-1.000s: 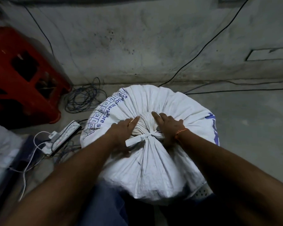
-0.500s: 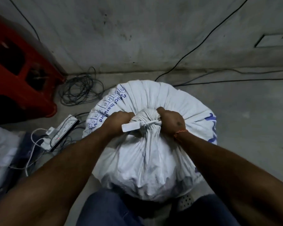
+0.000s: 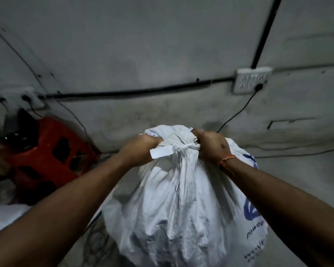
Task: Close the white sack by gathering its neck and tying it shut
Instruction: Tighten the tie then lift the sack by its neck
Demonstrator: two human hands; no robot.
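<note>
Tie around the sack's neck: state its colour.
White, matching the sack; the tie shows in the head view, between both hands.

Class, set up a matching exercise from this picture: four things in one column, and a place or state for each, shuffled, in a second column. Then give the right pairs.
Things:
1. sack
2. tie
3. crate
4. socket

Places or states:
A. on the wall, upper right
B. red, at the left
C. neck gripped by left hand and right hand
D. wrapped round the gathered neck

Pairs: 1-C, 2-D, 3-B, 4-A
</note>
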